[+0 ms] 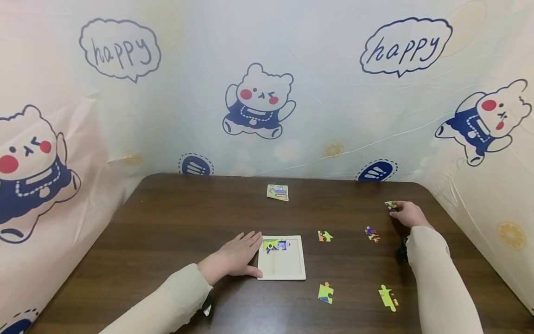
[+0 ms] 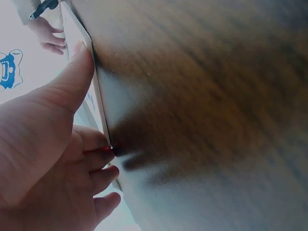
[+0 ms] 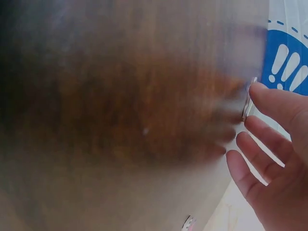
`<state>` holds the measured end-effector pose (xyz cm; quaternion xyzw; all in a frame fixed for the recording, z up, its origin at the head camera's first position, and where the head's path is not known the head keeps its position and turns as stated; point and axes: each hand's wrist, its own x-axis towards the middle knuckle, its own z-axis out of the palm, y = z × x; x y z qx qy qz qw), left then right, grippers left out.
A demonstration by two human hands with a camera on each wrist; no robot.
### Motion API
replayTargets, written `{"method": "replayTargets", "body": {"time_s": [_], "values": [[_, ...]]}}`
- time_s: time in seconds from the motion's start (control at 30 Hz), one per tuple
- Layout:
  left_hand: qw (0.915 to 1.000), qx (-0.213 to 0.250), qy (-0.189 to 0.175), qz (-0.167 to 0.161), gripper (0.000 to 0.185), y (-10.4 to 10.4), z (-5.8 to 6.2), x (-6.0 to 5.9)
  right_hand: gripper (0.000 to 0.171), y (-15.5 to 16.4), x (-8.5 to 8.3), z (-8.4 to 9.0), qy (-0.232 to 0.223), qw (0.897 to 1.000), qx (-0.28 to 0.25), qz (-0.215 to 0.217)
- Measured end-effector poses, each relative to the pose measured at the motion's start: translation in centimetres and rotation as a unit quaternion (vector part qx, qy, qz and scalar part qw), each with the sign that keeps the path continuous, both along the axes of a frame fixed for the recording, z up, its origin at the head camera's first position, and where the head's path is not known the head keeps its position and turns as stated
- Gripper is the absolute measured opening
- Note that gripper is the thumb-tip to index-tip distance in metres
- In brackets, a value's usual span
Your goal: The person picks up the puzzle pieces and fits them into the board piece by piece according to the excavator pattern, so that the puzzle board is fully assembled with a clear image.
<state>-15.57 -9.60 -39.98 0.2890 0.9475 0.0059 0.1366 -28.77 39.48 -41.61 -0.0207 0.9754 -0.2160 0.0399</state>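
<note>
A small puzzle piece [image 1: 390,204] with green on it is at the far right of the surface [image 1: 200,211], between the thumb and forefinger of the right hand [image 1: 410,215], which pinch its edges; the other fingers of that hand are spread apart. Nearer and to the left lie the loose pieces: a purple-and-orange cluster [image 1: 372,234], an orange-and-green piece [image 1: 325,236], and, closer to the near edge, a green piece with a blue corner [image 1: 326,292] and a mostly green piece [image 1: 388,297].

Left of these sits a white square tray [image 1: 288,266], with joined pieces [image 1: 275,245] in green and purple along its far left part. The left hand [image 1: 237,255] touches the tray's left edge, fingers straight and apart, the thumb on the near left corner and the forefinger by the far left one.

Beyond the tray lies a picture card [image 1: 277,192]. Pale sleeves [image 1: 438,273] cover both arms. Behind the surface hangs a light cloth [image 1: 321,106] printed with bears and the word "happy".
</note>
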Motion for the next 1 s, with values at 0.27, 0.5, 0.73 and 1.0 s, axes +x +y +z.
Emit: {"method": "replayTargets", "body": {"time_s": [0.27, 0.5, 0.73, 1.0], "values": [[1.0, 0.001, 0.0, 0.0, 0.089, -0.1, 0.0, 0.0, 0.047, -0.5, -0.1, -0.3, 0.004, 1.0, 0.017, -0.003], [1.0, 0.004, 0.0, -0.001, 0.089, 0.0, 0.1, 0.0, 0.046, -1.2, 0.0, 0.2, -0.01, 1.0, 0.015, -0.019], [1.0, 0.004, 0.002, -0.004, 0.089, -0.1, 0.1, 0.1, 0.047, -1.7, 0.4, 0.6, -0.017, 1.0, -0.005, -0.019], [1.0, 0.005, 0.0, 0.0, 0.089, -0.1, 0.1, 0.1, 0.045, -3.1, 0.1, 1.0, 0.005, 1.0, -0.024, 0.012]]}}
